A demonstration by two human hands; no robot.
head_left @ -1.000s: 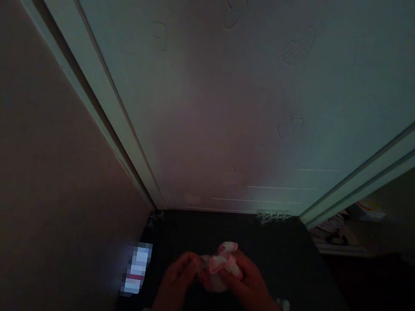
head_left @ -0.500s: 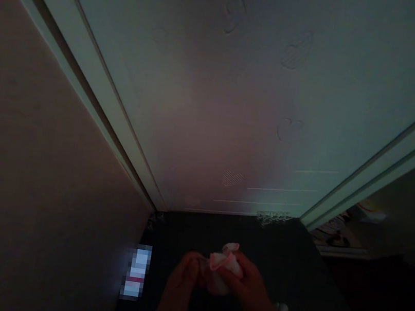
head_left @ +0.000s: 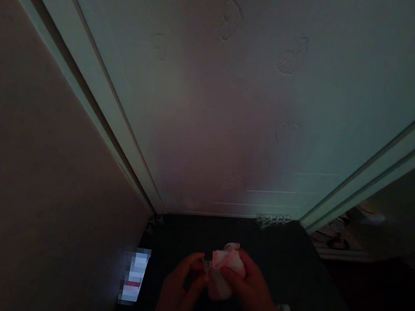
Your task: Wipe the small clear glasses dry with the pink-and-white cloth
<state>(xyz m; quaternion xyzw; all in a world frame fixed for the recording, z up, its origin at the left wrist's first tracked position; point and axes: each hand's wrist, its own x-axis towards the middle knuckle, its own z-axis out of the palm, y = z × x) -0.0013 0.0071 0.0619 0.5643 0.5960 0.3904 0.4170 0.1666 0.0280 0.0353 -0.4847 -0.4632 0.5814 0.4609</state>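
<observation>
Above the near middle of the dark surface (head_left: pixel 290 277), the right hand (head_left: pixel 251 294) held the pink-and-white item (head_left: pixel 229 264), thumb on its near side. The left hand (head_left: pixel 178 286) was positioned at the item's left edge; whether its curved fingers gripped could not be determined. A lit object (head_left: pixel 135 277) lay left; a heart-embossed panel (head_left: pixel 215 104) stood far.
</observation>
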